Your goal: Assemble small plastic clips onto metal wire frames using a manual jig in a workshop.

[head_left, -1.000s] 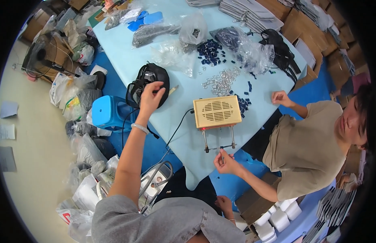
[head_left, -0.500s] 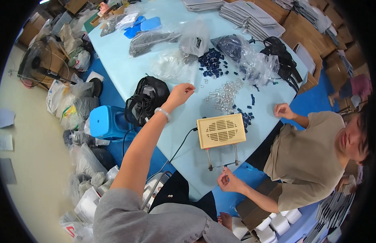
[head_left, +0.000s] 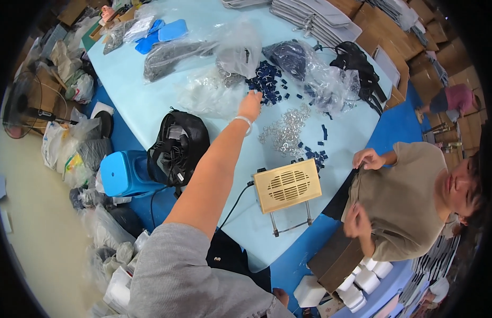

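Note:
My left arm stretches forward over the pale blue table, and my left hand (head_left: 250, 106) is at the near-left edge of a heap of small dark blue pieces (head_left: 267, 79). Its fingers are drawn together, and what they hold, if anything, is too small to make out. A scatter of clear little rings or buckles (head_left: 288, 127) lies to the right of my wrist. Nearer to me sits a cream box with a slotted grille (head_left: 287, 186), with two metal rods and a crossbar. My right hand does not show; a patch of skin at the lower edge is too small to identify.
A co-worker at the right has one hand (head_left: 368, 158) raised by the table edge and another (head_left: 357, 221) nearer. A black bag (head_left: 179, 143) hangs by a blue stool (head_left: 124, 172) at the left. Plastic bags (head_left: 211, 93) and stacked grey sheets (head_left: 315, 21) lie farther back.
My left hand has moved forward to the dark blue heap. The co-worker's near hand has drawn back from the crossbar, toward their chest. The whole view has shifted slightly.

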Demonstrator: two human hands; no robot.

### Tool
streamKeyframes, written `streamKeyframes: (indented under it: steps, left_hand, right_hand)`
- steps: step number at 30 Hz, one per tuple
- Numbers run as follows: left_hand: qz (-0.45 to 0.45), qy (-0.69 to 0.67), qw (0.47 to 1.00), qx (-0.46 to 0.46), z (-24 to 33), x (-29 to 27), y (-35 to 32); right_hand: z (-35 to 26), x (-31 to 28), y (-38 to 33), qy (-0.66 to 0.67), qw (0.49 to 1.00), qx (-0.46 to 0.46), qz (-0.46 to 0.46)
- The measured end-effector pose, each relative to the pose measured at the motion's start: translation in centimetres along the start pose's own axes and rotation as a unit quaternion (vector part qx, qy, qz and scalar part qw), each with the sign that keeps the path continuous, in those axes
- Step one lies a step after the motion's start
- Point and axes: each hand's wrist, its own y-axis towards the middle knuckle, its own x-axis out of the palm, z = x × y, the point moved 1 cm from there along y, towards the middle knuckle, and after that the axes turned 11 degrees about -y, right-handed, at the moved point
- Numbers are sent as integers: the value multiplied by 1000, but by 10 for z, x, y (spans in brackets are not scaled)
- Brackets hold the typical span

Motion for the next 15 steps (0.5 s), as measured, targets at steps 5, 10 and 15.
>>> streamKeyframes:
  steps: [5,10,15]
  left_hand:
    - [37,-47,998,14,-17,-6,-3]
    - [-18,-405,903,-141,35,-48,-24]
    - [-72,-610,775,-149,112,-113,-96]
  right_hand:
    - [-32,-2,1,22,999,-36,-11]
    - [-37,-6,27,91,993,-62,-35]
    - [-139,-90,15,111,970,-207,56]
